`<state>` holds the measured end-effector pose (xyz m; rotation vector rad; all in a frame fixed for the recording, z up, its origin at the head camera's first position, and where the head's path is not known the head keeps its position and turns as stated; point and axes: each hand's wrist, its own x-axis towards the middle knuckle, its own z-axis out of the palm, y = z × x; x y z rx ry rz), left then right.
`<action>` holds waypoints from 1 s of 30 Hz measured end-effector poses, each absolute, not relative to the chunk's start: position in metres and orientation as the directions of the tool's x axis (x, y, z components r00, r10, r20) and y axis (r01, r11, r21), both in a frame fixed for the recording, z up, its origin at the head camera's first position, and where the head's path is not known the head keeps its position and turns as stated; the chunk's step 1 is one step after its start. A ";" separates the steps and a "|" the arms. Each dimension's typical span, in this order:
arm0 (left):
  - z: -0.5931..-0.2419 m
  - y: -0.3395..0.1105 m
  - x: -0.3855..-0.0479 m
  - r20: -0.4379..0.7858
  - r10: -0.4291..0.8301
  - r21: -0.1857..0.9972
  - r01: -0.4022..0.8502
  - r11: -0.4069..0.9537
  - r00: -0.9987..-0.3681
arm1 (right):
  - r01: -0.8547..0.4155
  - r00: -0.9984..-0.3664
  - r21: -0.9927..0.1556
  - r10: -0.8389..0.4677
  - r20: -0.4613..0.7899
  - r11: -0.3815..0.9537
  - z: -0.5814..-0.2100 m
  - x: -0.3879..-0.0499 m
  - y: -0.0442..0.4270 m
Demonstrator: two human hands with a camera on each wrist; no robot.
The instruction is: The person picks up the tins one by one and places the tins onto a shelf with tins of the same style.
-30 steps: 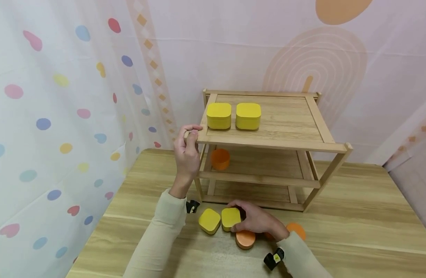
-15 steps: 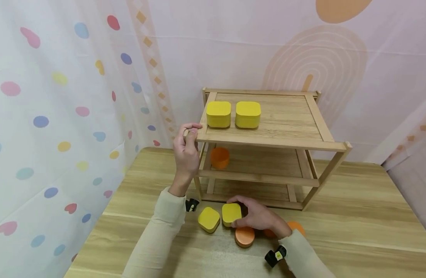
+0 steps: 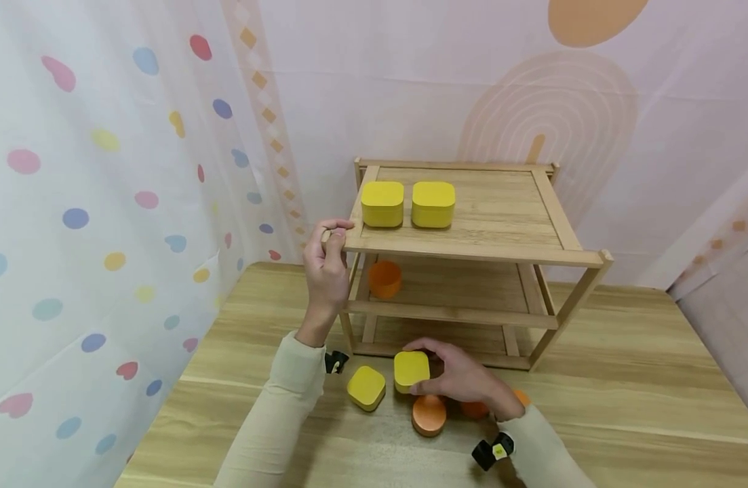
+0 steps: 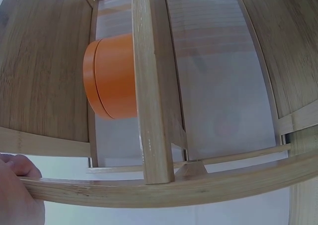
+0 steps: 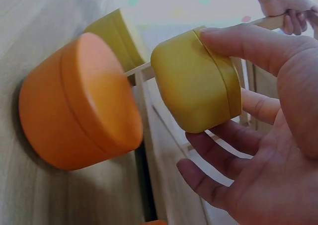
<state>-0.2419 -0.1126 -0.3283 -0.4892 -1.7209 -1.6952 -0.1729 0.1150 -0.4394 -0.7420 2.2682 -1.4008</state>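
Patterned curtain (image 3: 374, 102) fills far side. Wood tbl (image 3: 630, 366) below w/ 3-tier wooden rack (image 3: 508, 217) standing on it. L hand (image 3: 329, 264) grips rack's top rail at its near L corner, fingers curled over. R hand (image 3: 456, 373) pinches held yellow box (image 3: 411, 369) btwn thumb (near side) & fingers (far side), other fingers spread. Box sits in front of rack, L of centre, raised off tbl in R wrist view; lid up, sides look abt square to rack's front, near-equal, so can't tell long axis. Rack's front rails stand just beyond it. Loose yellow box (image 3: 366, 388) on tbl to L, turned cornerwise. Top tier, L end: L upper box (image 3: 382, 205) & R upper box (image 3: 433, 205), both yellow. Orange pot (image 3: 384, 279) mid tier, L; orange round tub (image 3: 429, 415) just near of held box. More orange pcs (image 3: 474, 409) partly hidden by R forearm.
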 end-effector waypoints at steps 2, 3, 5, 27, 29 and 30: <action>-0.329 -0.113 -0.242 0.677 -0.184 0.733 0.675 0.080 -0.713 | -0.234 -0.797 -0.905 -0.603 -0.030 0.355 -0.437 -0.172 0.117; -0.329 -0.113 -0.242 0.675 -0.183 0.734 0.674 0.078 -0.714 | -0.233 -0.801 -0.907 -0.598 -0.026 0.351 -0.435 -0.171 0.118; -0.329 -0.113 -0.242 0.672 -0.180 0.737 0.673 0.067 -0.718 | -0.233 -0.806 -0.912 -0.592 -0.013 0.338 -0.430 -0.169 0.120; -0.331 -0.113 -0.242 0.669 -0.188 0.741 0.666 0.087 -0.719 | -0.359 -0.815 -0.876 -0.565 0.127 0.321 -0.402 -0.164 0.130; -0.331 -0.113 -0.242 0.669 -0.186 0.740 0.667 0.086 -0.719 | -0.369 -0.814 -0.871 -0.565 0.135 0.324 -0.400 -0.163 0.130; -0.331 -0.113 -0.242 0.669 -0.186 0.741 0.666 0.085 -0.720 | -0.376 -0.812 -0.868 -0.567 0.140 0.324 -0.399 -0.162 0.131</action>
